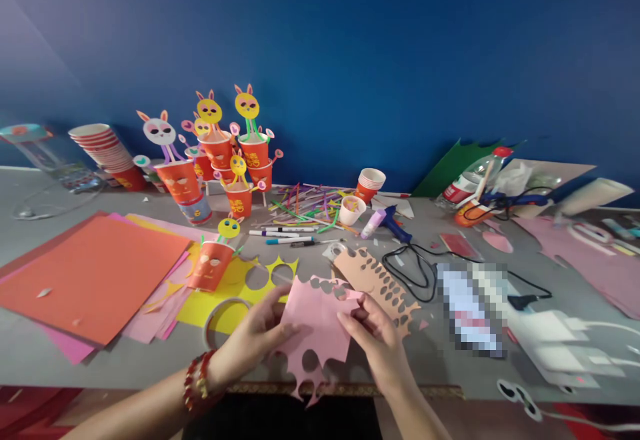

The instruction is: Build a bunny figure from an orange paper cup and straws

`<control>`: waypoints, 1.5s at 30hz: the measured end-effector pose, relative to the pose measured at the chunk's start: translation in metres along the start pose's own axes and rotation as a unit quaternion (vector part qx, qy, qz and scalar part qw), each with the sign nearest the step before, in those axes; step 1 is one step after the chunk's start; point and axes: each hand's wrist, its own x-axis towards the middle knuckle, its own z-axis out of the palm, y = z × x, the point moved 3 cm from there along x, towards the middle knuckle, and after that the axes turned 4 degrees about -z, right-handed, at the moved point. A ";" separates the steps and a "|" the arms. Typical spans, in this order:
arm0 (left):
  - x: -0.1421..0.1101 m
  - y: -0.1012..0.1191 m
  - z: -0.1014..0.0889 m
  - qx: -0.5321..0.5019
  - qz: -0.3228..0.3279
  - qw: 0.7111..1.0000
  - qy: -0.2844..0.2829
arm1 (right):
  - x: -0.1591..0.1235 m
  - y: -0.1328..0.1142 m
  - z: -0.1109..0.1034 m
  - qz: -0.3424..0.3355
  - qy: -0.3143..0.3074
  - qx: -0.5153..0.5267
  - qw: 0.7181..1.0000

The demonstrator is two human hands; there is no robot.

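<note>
Between both hands is a pink sheet of paper (317,320) with scalloped cut-outs along its top and lower edges. My left hand (263,330) grips its left side, thumb on the front face. At the upper right corner, my right hand (373,333) pinches the same sheet near a small folded-looking flap. Just behind the sheet lies a peach paper (375,280) full of punched holes. To the left are a yellow sheet (200,310) with round holes and a roll of tape (210,327), partly hidden by my left hand.
Rabbit-faced paper cups (240,197) stand at the back left, beside stacked cups (107,153). Orange paper (100,273) covers the left. Pipe cleaners (305,203), markers (280,235), a glue stick (373,223) and a corded glue gun (396,225) lie behind. A power strip (560,347) is at right.
</note>
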 end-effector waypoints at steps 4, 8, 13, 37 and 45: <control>0.007 -0.001 0.001 0.083 -0.022 0.996 0.012 | 0.005 -0.003 -0.002 -0.022 0.010 0.010 1.000; 0.010 -0.003 0.000 0.116 -0.020 0.993 0.022 | 0.014 -0.007 -0.008 -0.005 -0.002 0.019 1.000; 0.011 0.005 -0.001 0.105 -0.010 0.994 0.039 | 0.020 -0.009 -0.008 0.012 -0.058 0.026 0.998; 0.019 0.045 -0.026 -0.033 0.087 0.980 0.175 | 0.004 -0.009 -0.054 -0.216 0.003 -0.422 0.881; 0.038 0.038 -0.002 -0.103 -0.001 0.983 0.149 | 0.003 0.000 -0.048 -0.211 -0.025 -0.446 0.869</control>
